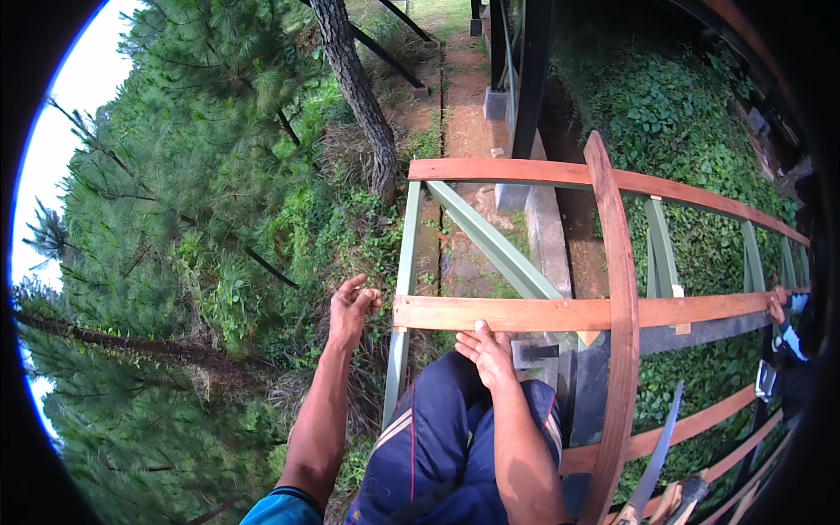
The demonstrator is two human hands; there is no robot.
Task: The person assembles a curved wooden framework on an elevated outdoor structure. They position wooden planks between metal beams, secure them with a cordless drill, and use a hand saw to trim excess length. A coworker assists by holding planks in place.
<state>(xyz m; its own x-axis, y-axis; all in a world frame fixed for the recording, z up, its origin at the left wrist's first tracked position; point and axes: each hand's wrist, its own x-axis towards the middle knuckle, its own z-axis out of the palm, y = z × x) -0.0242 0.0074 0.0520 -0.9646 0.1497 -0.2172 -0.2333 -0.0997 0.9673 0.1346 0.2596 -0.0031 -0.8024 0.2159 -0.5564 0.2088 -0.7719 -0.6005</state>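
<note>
A reddish wooden plank [516, 313] runs left to right in front of me, lying across pale green metal framing. My left hand [353, 306] is raised just beyond the plank's left end, apart from it. Its fingers are curled in with the thumb against them; anything between them is too small to make out. At the plank's near edge, my right hand [488, 353] has its fingers spread, and one fingertip touches the wood. Over this plank and a farther parallel plank [499, 171] lies a darker crosswise board [619, 271].
A handsaw [658, 451] stands blade up at lower right, beside other wood pieces. Another person's hand [777, 304] touches the plank's far right end. Green metal braces [490, 236] span openings above ground far below. A tree trunk [359, 96] and dense foliage fill the left.
</note>
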